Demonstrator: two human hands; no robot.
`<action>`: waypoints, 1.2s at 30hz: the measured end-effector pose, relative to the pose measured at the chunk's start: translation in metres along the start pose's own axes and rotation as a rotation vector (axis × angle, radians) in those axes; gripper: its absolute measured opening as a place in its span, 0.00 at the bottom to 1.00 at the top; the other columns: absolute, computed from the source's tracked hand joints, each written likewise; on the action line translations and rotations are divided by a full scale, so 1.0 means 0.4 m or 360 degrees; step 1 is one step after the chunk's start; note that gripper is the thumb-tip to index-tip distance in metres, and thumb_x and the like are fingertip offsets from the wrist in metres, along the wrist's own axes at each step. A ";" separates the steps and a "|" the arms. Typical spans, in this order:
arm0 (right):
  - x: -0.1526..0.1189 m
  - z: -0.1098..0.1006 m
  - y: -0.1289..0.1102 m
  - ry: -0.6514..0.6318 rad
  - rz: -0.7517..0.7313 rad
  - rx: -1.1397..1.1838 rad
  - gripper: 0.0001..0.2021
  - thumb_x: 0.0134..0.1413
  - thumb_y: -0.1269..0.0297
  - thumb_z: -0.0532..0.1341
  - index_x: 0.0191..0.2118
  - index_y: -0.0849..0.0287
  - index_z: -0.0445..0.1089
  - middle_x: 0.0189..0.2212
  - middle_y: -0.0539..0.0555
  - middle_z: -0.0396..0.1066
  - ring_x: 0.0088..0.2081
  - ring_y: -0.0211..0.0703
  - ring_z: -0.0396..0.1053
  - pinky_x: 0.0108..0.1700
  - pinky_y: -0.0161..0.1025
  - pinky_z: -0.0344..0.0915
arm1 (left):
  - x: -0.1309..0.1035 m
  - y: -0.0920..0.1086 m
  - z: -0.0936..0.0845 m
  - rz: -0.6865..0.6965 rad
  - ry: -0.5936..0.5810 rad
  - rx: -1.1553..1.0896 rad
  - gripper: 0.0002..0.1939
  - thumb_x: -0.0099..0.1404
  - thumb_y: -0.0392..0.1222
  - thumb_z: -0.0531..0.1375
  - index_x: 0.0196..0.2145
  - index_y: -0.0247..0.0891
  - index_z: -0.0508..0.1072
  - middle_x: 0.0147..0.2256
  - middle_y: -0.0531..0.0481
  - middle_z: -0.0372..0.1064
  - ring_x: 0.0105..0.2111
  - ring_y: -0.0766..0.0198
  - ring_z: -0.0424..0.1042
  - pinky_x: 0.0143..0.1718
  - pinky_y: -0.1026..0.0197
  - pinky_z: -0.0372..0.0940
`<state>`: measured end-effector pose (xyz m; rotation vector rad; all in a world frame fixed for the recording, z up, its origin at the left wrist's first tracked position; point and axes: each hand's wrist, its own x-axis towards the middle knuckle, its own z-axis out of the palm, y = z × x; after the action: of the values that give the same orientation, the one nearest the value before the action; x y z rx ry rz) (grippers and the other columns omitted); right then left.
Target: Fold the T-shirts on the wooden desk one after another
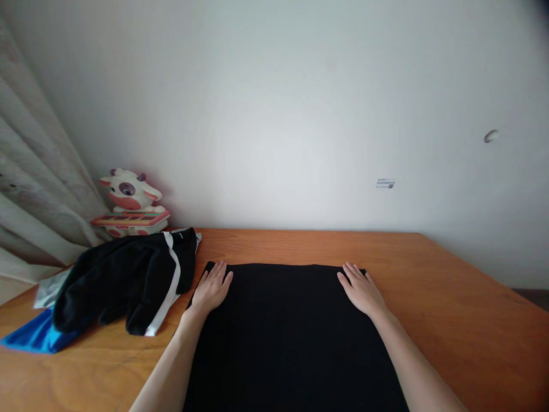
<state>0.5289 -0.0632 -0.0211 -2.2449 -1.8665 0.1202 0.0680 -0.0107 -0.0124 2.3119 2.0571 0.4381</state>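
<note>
head view: the black cloth (pixel 291 337) lies spread on the worktop (pixel 454 303). left hand (pixel 211 289) and right hand (pixel 361 290), fingers extended and gripping nothing, rest flat at its far corners, apparently to hold that edge straight.

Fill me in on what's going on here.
A person's left hand and right hand lie flat on a black cloth spread over the wooden table, one near each far corner. Neither hand grips it. Off to the left lie a bunched black garment with a white stripe and a blue cloth, with a cow toy behind them.
</note>
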 end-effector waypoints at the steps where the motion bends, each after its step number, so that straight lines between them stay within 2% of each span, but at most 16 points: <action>1: 0.003 0.004 0.013 0.0030 -0.0018 0.0046 0.34 0.69 0.47 0.39 0.70 0.62 0.55 0.71 0.57 0.49 0.72 0.49 0.44 0.72 0.54 0.42 | 0.000 -0.002 0.002 0.0003 0.0014 -0.0018 0.28 0.74 0.49 0.46 0.65 0.34 0.64 0.68 0.40 0.55 0.69 0.50 0.52 0.68 0.44 0.50; 5: 0.011 0.018 0.075 0.0195 -0.0130 0.0143 0.31 0.69 0.50 0.39 0.66 0.61 0.62 0.68 0.59 0.57 0.70 0.49 0.51 0.70 0.53 0.48 | 0.000 -0.009 0.003 0.0015 0.0023 -0.0093 0.28 0.73 0.49 0.47 0.64 0.34 0.65 0.67 0.40 0.56 0.69 0.50 0.53 0.68 0.42 0.50; 8: 0.007 0.018 0.108 0.0359 -0.0089 0.0087 0.29 0.68 0.52 0.42 0.62 0.64 0.66 0.65 0.63 0.63 0.68 0.55 0.56 0.68 0.57 0.52 | 0.000 -0.008 -0.004 0.0007 0.0044 -0.0144 0.27 0.73 0.48 0.48 0.63 0.34 0.66 0.67 0.39 0.58 0.68 0.50 0.55 0.67 0.42 0.51; 10: 0.001 0.009 0.109 0.0499 -0.0127 0.0053 0.28 0.67 0.53 0.44 0.60 0.65 0.68 0.61 0.66 0.67 0.65 0.57 0.61 0.66 0.57 0.56 | -0.001 -0.004 -0.008 0.0012 0.0091 -0.0160 0.27 0.72 0.48 0.48 0.62 0.33 0.67 0.66 0.38 0.60 0.67 0.50 0.56 0.67 0.43 0.53; 12: -0.006 -0.010 0.096 0.0605 -0.0266 0.0018 0.26 0.68 0.55 0.44 0.56 0.64 0.70 0.57 0.66 0.72 0.60 0.57 0.67 0.63 0.56 0.60 | -0.003 0.000 -0.011 0.0021 0.0125 -0.0167 0.26 0.72 0.47 0.49 0.61 0.32 0.68 0.65 0.37 0.62 0.67 0.49 0.58 0.66 0.43 0.54; 15: -0.020 -0.053 0.078 0.0620 -0.0472 -0.0037 0.22 0.68 0.57 0.44 0.49 0.60 0.73 0.50 0.63 0.76 0.52 0.56 0.73 0.58 0.54 0.64 | -0.003 0.001 -0.011 0.0045 0.0167 -0.0179 0.25 0.71 0.47 0.49 0.60 0.32 0.69 0.63 0.37 0.64 0.65 0.49 0.61 0.66 0.43 0.56; 17: -0.039 -0.084 0.078 0.0625 -0.0448 0.0032 0.21 0.67 0.58 0.45 0.45 0.58 0.74 0.47 0.62 0.77 0.48 0.54 0.75 0.54 0.52 0.66 | -0.001 -0.001 -0.011 0.0102 0.0238 -0.0195 0.25 0.71 0.47 0.50 0.58 0.32 0.70 0.61 0.36 0.67 0.63 0.48 0.64 0.64 0.43 0.58; 21: -0.138 -0.135 0.108 0.0701 -0.0214 0.0398 0.18 0.64 0.52 0.49 0.42 0.55 0.72 0.42 0.60 0.78 0.42 0.51 0.76 0.45 0.45 0.70 | 0.003 -0.001 -0.019 0.0283 0.0444 -0.0241 0.21 0.69 0.47 0.51 0.53 0.35 0.72 0.55 0.37 0.72 0.56 0.47 0.71 0.59 0.45 0.65; 26: -0.366 -0.174 0.149 0.0503 -0.0088 0.0604 0.18 0.61 0.45 0.54 0.39 0.51 0.74 0.37 0.55 0.79 0.36 0.48 0.76 0.41 0.41 0.70 | -0.005 0.034 -0.059 0.0503 0.0620 -0.0266 0.17 0.69 0.46 0.52 0.49 0.39 0.73 0.49 0.39 0.75 0.50 0.47 0.73 0.54 0.44 0.68; 28: -0.451 -0.184 0.167 0.0415 0.0043 0.0657 0.20 0.59 0.41 0.54 0.38 0.51 0.75 0.35 0.56 0.79 0.33 0.48 0.76 0.39 0.40 0.71 | -0.012 0.079 -0.078 0.0654 0.0639 -0.0284 0.15 0.70 0.47 0.53 0.48 0.40 0.74 0.47 0.40 0.75 0.48 0.47 0.74 0.52 0.44 0.69; 30: -0.513 -0.193 0.184 0.0253 0.0166 0.0728 0.23 0.57 0.38 0.55 0.36 0.52 0.76 0.33 0.57 0.80 0.33 0.49 0.76 0.38 0.40 0.71 | -0.022 0.157 -0.097 0.0840 0.0589 -0.0310 0.14 0.70 0.46 0.53 0.47 0.41 0.74 0.45 0.42 0.75 0.46 0.49 0.75 0.50 0.46 0.70; 33: -0.562 -0.202 0.200 0.0000 0.0260 0.0813 0.26 0.57 0.36 0.55 0.32 0.54 0.76 0.31 0.57 0.79 0.34 0.50 0.76 0.37 0.38 0.70 | -0.053 0.338 -0.124 0.1160 0.0406 -0.0414 0.13 0.71 0.41 0.53 0.48 0.41 0.74 0.46 0.43 0.75 0.45 0.53 0.74 0.50 0.49 0.69; 36: -0.572 -0.205 0.194 -0.0073 0.0271 0.0808 0.26 0.58 0.36 0.54 0.30 0.55 0.74 0.28 0.55 0.77 0.32 0.47 0.74 0.35 0.37 0.68 | -0.113 0.550 -0.137 0.1477 0.0175 -0.0650 0.14 0.70 0.40 0.54 0.50 0.42 0.74 0.47 0.42 0.75 0.47 0.52 0.74 0.50 0.49 0.68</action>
<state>0.5763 -0.3099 0.0240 -2.0419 -1.4491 0.6041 0.2654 -0.0938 0.0746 2.8208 0.6647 0.8913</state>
